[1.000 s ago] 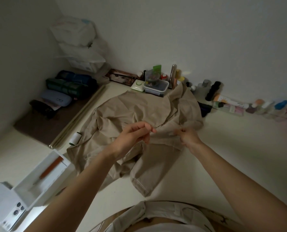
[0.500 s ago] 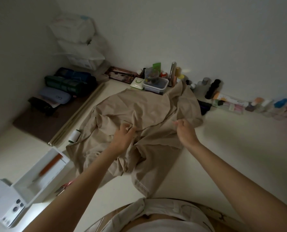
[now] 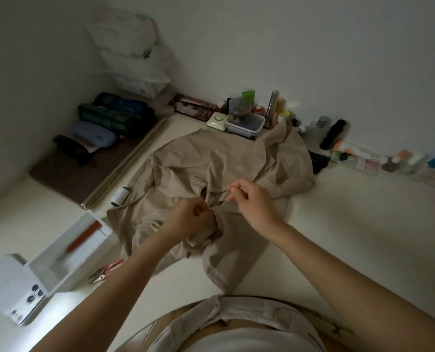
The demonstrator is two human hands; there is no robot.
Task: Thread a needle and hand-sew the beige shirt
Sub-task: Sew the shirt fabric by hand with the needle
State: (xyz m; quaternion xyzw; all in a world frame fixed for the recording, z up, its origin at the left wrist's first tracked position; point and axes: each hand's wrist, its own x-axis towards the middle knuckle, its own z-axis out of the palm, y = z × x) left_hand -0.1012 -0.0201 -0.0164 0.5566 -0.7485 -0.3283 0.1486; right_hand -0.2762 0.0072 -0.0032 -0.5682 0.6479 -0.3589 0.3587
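The beige shirt (image 3: 211, 158) lies crumpled on the white table. My left hand (image 3: 193, 219) grips a bunched fold of it near the middle. Just to the right and slightly farther away, my right hand (image 3: 254, 201) pinches a thin dark needle (image 3: 221, 191) between thumb and fingertips, with its point over the fabric above the fold. The thread itself is too fine to make out. A white thread spool (image 3: 120, 195) rests at the shirt's left edge.
Red snips (image 3: 107, 270) lie left of my left forearm, beside an open white box (image 3: 46, 273) holding an orange tool, and a phone (image 3: 21, 303). A storage container (image 3: 245, 123) and bottles (image 3: 333, 134) line the back wall. Pouches (image 3: 114, 118) sit at far left.
My left hand has drawn back toward me and bunched the fabric. My right hand has moved left, close to the left hand, and now pinches the needle.
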